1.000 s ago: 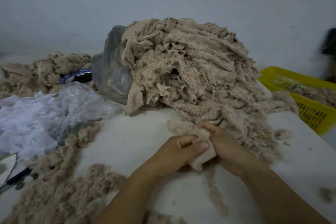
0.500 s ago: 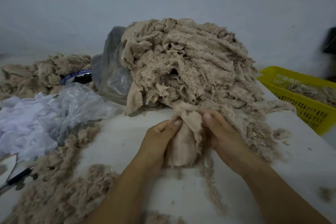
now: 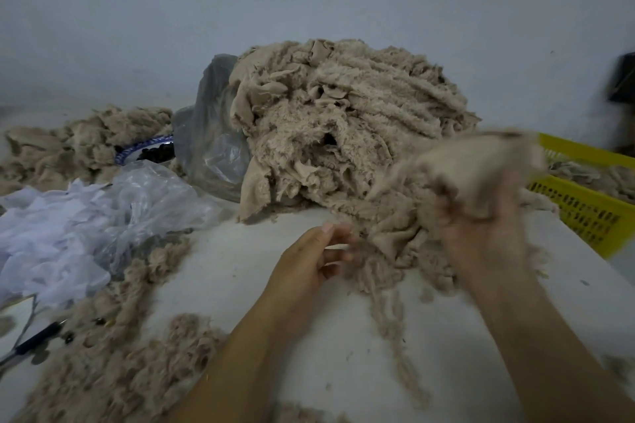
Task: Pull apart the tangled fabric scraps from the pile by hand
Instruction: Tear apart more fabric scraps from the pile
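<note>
A big pile of tangled beige fleece scraps (image 3: 343,120) rises at the middle of the white table (image 3: 343,336), spilling from a grey plastic bag (image 3: 213,134). My right hand (image 3: 488,247), blurred by motion, grips a beige fabric scrap (image 3: 481,168) lifted above the pile's right front. My left hand (image 3: 309,261) hovers at the pile's front edge with fingers loosely curled, touching a few thin fibres but holding no scrap.
A yellow plastic basket (image 3: 584,213) with scraps stands at the right. Loose beige fluff (image 3: 113,354) litters the near left. Crumpled clear and white plastic (image 3: 86,227) lies at the left, a blue-rimmed plate (image 3: 144,151) behind it, a pen (image 3: 37,340) at the left edge.
Both hands held one scrap at the pile's front before. My right hand has now swung up and right with the scrap, and my left hand has let go of it.
</note>
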Action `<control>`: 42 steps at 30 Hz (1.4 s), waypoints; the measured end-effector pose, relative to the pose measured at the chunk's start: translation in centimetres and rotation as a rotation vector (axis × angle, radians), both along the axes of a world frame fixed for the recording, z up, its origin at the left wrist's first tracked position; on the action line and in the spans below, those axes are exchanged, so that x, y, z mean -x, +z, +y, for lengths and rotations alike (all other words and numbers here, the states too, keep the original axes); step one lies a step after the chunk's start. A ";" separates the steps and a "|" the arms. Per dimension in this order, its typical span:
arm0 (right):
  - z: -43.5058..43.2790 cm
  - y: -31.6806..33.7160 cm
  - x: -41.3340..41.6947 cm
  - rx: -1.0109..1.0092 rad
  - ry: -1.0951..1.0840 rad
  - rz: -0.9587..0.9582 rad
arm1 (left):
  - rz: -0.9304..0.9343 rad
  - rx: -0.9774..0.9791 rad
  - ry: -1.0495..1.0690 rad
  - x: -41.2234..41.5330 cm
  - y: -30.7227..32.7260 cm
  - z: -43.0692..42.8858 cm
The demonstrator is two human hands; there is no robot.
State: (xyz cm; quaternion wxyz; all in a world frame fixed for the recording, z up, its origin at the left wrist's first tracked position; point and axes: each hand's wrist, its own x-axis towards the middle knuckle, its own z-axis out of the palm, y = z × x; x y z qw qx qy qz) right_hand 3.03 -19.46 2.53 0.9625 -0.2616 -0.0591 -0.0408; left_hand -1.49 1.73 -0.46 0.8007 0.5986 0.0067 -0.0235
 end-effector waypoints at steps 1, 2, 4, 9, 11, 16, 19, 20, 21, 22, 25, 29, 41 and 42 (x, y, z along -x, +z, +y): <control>-1.0 0.3 -0.3 -0.027 -0.039 0.029 | 0.000 -0.029 -0.012 0.0 -0.2 -0.1; -1.5 -0.1 -0.5 0.073 -0.097 0.091 | -0.001 -0.051 -0.024 0.1 -0.3 -0.1; -1.0 -1.4 -0.5 0.606 -0.245 0.185 | -0.008 -0.079 -0.038 0.0 -0.5 -0.3; 0.1 -3.5 -0.5 1.700 -0.407 0.150 | -0.022 -0.086 -0.015 0.1 -1.1 0.1; 0.4 -3.4 -0.3 1.894 -0.332 0.152 | -0.010 -0.070 -0.008 0.1 -1.2 0.1; 4.1 -2.2 2.6 1.529 -0.339 -0.427 | 0.053 -0.036 -0.090 0.2 -0.8 -0.8; 6.3 -2.8 3.7 1.611 -0.100 -0.659 | 0.085 0.086 -0.154 0.4 -0.9 -0.6; 6.5 -3.2 3.7 1.615 -0.059 -0.692 | 0.092 0.138 -0.125 0.3 -0.8 -0.3; 6.5 -3.2 3.6 1.600 -0.033 -0.695 | 0.101 0.197 -0.076 0.2 -0.7 0.0; 6.3 -3.3 3.6 1.596 -0.011 -0.690 | 0.116 0.270 -0.025 0.1 -0.4 0.2; 5.8 -3.7 3.4 1.622 0.068 -0.626 | 0.162 0.476 0.043 -0.5 0.0 1.2; 5.5 -3.8 3.4 1.555 0.078 -0.474 | 0.145 0.647 -0.021 -0.7 0.3 2.2; 5.8 -4.3 2.5 1.917 -0.185 -0.358 | 0.070 0.682 -0.039 -0.7 0.4 1.4; 5.5 -4.3 2.2 1.951 -0.253 -0.323 | 0.070 0.675 -0.021 -0.7 0.3 1.4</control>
